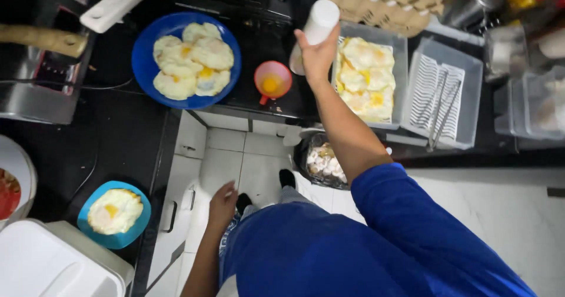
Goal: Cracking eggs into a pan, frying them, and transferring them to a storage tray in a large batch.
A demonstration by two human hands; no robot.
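Looks like the seasoning step: right hand (318, 52) grips a white shaker (321, 20) over the far-right tray of fried eggs (365, 79), left hand (222, 206) hangs loosely curled, holding nothing, so probably tip and shake next.

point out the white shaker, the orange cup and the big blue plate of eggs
white shaker (322, 20), head view, on its upper body above the right hand's fingers
orange cup (273, 79), head view, on the inside of its bowl
big blue plate (141, 55), head view, on its bare left rim
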